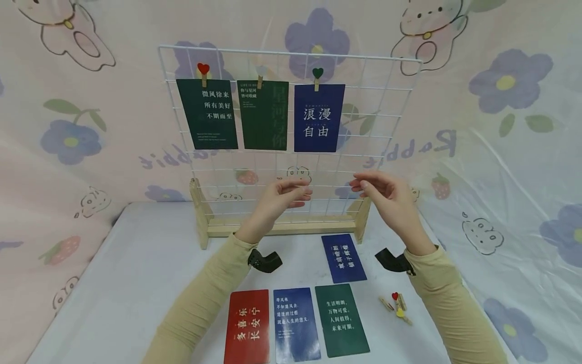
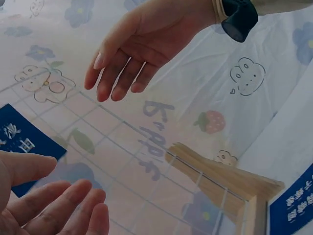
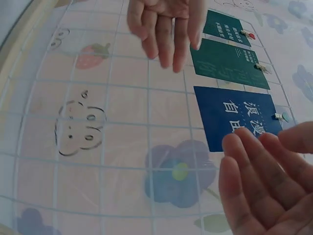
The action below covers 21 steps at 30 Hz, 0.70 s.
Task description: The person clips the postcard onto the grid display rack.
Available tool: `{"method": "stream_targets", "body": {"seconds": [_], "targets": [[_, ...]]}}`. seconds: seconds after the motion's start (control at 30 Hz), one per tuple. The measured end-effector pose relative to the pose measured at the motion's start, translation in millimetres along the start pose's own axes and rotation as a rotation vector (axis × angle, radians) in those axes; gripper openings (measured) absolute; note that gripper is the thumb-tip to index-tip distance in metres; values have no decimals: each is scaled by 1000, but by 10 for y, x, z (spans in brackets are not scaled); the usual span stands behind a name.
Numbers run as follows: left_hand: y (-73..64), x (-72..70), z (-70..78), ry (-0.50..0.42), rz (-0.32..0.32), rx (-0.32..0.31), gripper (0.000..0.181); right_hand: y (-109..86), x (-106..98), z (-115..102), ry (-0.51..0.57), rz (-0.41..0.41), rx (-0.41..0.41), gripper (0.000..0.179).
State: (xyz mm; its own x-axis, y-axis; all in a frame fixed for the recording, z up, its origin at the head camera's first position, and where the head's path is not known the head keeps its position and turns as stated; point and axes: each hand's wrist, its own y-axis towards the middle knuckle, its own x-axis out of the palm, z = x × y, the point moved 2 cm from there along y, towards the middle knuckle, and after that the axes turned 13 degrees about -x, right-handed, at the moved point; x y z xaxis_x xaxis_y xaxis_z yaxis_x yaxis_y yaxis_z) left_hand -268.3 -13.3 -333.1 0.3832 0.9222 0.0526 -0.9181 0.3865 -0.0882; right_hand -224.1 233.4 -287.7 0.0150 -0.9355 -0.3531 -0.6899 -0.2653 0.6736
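Both hands hover in front of a white wire grid (image 1: pixel 364 121) in a wooden stand. My left hand (image 1: pixel 284 202) has loosely bent fingers and holds nothing; my right hand (image 1: pixel 388 199) is likewise bare, palm turned inward. Above them, a dark green card (image 1: pixel 209 126), a second green card (image 1: pixel 265 121) and a blue card (image 1: pixel 318 139) hang from the grid by small wooden clips. The clip on the first carries a red heart (image 1: pixel 203 68), and the blue card's clip has a green heart (image 1: pixel 318 73). The middle clip's ornament is pale and hard to make out.
On the white table lie a red card (image 1: pixel 247 323), a blue card with white text (image 1: pixel 295 349), a green card (image 1: pixel 343 344) and another blue card (image 1: pixel 338 275) near the stand's wooden base (image 1: pixel 282 228). Several small clips (image 1: pixel 400 313) lie at the right. Patterned cloth hangs behind.
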Motion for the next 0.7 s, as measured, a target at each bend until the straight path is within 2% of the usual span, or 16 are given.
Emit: {"method": "stream_targets", "body": {"seconds": [0.2,0.43,0.7], "targets": [[-26,29,-302,-20,-14,-71,30,-273,140,75,31,71,55,23],[40,83,-642,-59,-31,-153,34,-534,317,161,67,79,113,22],[134,72,-880,-94,-17,-200,37,-704,386,286,102,72,150,22]]}}
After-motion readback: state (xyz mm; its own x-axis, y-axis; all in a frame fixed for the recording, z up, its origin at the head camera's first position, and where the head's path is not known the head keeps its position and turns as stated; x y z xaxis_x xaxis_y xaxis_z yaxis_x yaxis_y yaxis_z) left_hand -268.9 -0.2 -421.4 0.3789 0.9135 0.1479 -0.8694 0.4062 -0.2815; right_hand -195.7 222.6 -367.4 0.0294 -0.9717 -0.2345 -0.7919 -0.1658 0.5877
